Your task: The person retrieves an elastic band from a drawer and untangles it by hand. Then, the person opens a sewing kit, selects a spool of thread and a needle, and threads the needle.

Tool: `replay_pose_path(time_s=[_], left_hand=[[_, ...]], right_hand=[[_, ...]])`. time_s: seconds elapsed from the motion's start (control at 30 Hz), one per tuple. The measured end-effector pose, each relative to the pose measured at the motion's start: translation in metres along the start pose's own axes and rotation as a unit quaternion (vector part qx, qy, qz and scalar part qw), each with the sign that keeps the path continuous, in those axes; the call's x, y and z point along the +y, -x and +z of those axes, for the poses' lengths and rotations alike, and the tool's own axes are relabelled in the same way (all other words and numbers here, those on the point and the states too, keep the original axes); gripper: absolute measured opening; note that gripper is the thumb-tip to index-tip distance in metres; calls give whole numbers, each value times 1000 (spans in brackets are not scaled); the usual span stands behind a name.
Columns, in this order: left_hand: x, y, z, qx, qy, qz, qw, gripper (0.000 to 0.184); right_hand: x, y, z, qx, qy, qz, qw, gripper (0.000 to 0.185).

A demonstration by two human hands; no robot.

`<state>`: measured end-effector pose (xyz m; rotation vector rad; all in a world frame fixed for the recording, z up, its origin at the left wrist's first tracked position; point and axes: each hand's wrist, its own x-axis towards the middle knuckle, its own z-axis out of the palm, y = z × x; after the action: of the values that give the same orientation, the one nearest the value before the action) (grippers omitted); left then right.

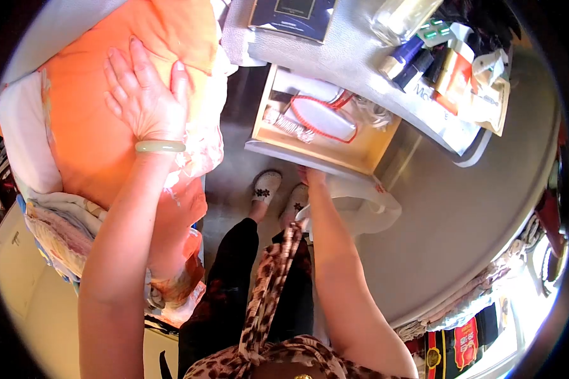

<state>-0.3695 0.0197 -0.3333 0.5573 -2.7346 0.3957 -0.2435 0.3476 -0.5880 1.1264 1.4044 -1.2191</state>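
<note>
My left hand (146, 95) lies flat with fingers spread on orange bedding (82, 139); a pale green bangle (160, 146) circles its wrist. My right hand (312, 176) is at the outer front of a pulled-out drawer (310, 156), with its fingers curled at the front panel and partly hidden. Inside the drawer, a red bead string (297, 117) loops around a white case (325, 120). A clear plastic-wrapped bundle (373, 114) and a patterned strip (291, 126) are also in there.
Above the drawer, a grey top (354, 57) bears a dark blue box (292, 18), a clear glass vessel (401, 19), tubes (401, 57), a pill blister (437, 31) and packets. A white plastic bag (367, 205) hangs near my right forearm. My feet stand between bed and drawer.
</note>
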Motion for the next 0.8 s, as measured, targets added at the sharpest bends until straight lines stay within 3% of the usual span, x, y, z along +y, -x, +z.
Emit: replay_pose_path(time_s=[0.07,0.17,0.27,0.37,0.43,0.47,0.5,0.53,0.57,0.6,0.63,0.67,0.8], left_hand=[[-3,1,2,9,4,8,1000,72],[0,0,1,12,9,4,1000,73],[3,-2,-3,14,5,-7,1000,71],[6,-2,-6,16,2,-13,1000,68],[5,-2,-6,16,3,-12,1000,68],[5,-2,-6,14,5,-14,1000,68],[5,-3,-6,12,6,-15,1000,69],[5,-2,-6,11,6,-16,1000,69],[5,-2,-5,12,9,-17,1000,69],[4,-2,-4,12,10,-17,1000,70],[4,0,-3,12,10,-15,1000,70],[3,0,-1,10,12,-15,1000,71],[0,1,0,5,4,-10,1000,74]], right_hand=[[18,13,-5,8,122,14,992,22],[16,40,-28,-57,212,37,975,21],[3,66,-51,-176,295,21,939,23],[-39,94,-63,-134,272,-119,945,22],[-66,79,-75,0,267,-267,926,15],[-90,77,-78,98,329,-324,882,15],[-115,74,-80,192,384,-377,821,18],[-124,56,-85,320,411,-480,706,32],[-154,70,-77,350,444,-409,716,46],[-167,62,-76,373,466,-436,673,51],[-180,49,-77,358,519,-374,680,63],[-182,20,-86,365,628,-384,571,76],[-200,11,-60,332,621,-262,660,82]])
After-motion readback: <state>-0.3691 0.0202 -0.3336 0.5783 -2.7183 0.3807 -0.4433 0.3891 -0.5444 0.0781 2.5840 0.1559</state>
